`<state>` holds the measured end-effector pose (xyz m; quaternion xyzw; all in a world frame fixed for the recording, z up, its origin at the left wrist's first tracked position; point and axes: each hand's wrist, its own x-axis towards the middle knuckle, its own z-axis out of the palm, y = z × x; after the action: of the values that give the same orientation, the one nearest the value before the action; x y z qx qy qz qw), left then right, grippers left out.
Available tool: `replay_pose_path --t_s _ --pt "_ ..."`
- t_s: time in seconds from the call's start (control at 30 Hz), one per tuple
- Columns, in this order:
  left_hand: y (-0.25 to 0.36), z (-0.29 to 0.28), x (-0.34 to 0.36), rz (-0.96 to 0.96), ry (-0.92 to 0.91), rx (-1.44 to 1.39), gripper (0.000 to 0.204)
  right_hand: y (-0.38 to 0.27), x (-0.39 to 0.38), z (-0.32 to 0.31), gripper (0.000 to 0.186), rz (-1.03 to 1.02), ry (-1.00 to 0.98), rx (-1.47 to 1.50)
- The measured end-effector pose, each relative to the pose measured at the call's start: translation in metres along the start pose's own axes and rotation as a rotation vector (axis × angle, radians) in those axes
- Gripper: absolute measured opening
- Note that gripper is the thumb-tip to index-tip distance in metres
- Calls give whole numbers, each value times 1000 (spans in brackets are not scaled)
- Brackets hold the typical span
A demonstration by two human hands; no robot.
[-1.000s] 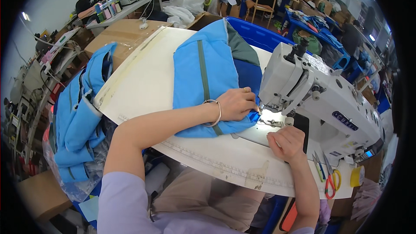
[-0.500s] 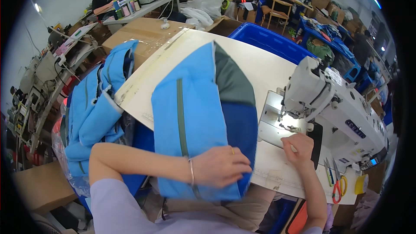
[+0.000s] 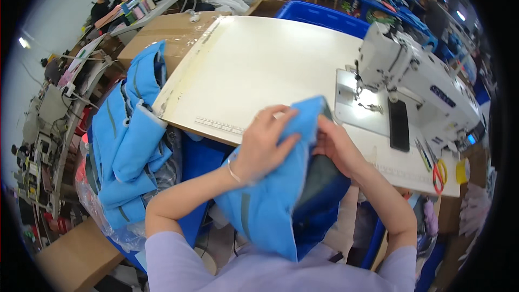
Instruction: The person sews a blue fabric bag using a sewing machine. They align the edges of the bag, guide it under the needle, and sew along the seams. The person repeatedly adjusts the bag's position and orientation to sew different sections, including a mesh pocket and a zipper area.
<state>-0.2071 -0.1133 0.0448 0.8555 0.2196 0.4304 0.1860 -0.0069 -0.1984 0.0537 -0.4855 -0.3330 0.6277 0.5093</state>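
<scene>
A sewn fabric bag panel (image 3: 270, 205), light blue on the left with dark grey-green and navy on the right, stands raised over my lap at the front edge of the table. My left hand (image 3: 263, 143) grips its light blue side near the top, the fingers bent over the cloth. On the other side, my right hand (image 3: 338, 148) pinches the upper edge by the dark part; its fingertips are partly hidden behind the fabric. Right of the panel stands a white sewing machine (image 3: 416, 75), its lit needle area over a metal plate (image 3: 351, 97).
Blue bag pieces (image 3: 116, 140) are heaped at the left beside a cardboard box (image 3: 81, 243). On the white table (image 3: 243, 65) a black phone (image 3: 399, 124), red-and-yellow-handled scissors (image 3: 438, 176) and yellow tape (image 3: 463, 171) lie to the right. Behind is a blue crate (image 3: 324, 19). A person (image 3: 102, 11) sits far left.
The panel has come off the tabletop toward me and is now bunched and tilted. My right hand has left the machine plate and taken hold of its edge; my left hand has moved up.
</scene>
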Motion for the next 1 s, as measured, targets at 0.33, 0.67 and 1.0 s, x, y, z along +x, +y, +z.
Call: replay_pose_path --t_s 0.33,0.67,1.0 --pt "81 -57 15 174 -198 -308 14 -22 -92 22 36 -185 31 -63" --pt "61 -24 75 -35 -1113 -623 43 -46 -145 49 58 -46 -381 -182" --pt "77 -134 107 -70 -338 -509 37 -17 -160 -1 46 -185 -84 -357"
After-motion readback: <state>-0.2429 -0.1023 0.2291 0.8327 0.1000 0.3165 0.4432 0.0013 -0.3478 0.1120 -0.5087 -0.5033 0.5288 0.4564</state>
